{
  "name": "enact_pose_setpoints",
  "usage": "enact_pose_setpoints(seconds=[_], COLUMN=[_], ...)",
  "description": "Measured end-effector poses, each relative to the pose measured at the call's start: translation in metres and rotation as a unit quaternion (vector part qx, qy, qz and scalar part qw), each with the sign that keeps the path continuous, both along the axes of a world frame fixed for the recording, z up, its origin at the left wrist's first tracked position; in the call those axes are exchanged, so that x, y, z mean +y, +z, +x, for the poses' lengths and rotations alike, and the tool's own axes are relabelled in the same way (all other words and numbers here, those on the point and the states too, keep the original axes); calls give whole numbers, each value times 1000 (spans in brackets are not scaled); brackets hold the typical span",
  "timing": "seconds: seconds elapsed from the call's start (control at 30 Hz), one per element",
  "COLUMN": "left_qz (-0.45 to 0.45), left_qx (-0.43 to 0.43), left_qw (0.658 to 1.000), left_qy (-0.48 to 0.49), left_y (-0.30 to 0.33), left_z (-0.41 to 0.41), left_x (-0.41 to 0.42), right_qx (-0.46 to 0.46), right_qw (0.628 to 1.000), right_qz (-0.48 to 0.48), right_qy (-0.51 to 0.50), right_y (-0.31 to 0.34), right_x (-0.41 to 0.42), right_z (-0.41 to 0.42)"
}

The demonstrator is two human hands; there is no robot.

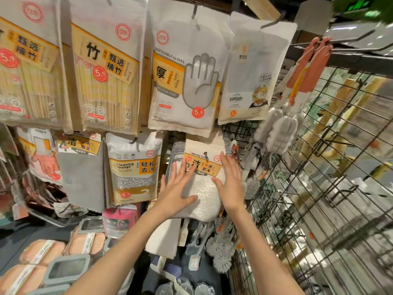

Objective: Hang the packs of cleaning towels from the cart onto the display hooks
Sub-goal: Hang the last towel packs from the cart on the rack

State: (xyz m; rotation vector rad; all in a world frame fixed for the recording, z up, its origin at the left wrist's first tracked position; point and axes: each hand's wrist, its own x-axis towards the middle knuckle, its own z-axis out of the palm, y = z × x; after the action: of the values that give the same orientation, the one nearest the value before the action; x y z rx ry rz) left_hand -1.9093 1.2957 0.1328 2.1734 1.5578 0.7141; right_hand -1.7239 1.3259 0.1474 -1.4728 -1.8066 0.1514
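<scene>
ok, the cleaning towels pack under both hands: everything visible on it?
The cleaning towels pack hangs on a display hook, front facing out, beside the cleaning sponge pack. White pouch, orange label band reading "Cleaning towels", red price dot, white textured cloth showing below. The left hand and right hand press flat on it, fingers straight.

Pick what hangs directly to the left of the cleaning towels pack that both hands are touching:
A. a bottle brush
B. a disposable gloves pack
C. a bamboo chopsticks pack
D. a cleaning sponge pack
D: the cleaning sponge pack hangs just left of the towels pack, on which the left hand and right hand lie with straight fingers.
</scene>
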Motion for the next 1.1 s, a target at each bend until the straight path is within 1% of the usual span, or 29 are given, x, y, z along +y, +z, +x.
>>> enact_pose_setpoints(seconds=[0.43, 0.6, 0.77, 1.0, 1.1], left_qz=[1, -14, -22, -33, -34], left_qx=[7, 14, 10, 36, 34], left_qw=[1000, 1000, 999, 999, 999], left_qy=[-7, -13, -22, -19, -24], left_y=[11, 21, 25, 28, 30], left_z=[-6, -8, -10, -12, -14], left_x=[35, 46, 55, 64, 65], right_qx=[42, 31, 37, 43, 48], right_qw=[998, 998, 997, 997, 996], right_qz=[-21, -28, -46, -52, -55], right_qy=[38, 42, 49, 48, 52], right_y=[10, 17, 22, 27, 28], right_x=[27, 38, 46, 51, 52], right_z=[0, 1, 3, 0, 1])
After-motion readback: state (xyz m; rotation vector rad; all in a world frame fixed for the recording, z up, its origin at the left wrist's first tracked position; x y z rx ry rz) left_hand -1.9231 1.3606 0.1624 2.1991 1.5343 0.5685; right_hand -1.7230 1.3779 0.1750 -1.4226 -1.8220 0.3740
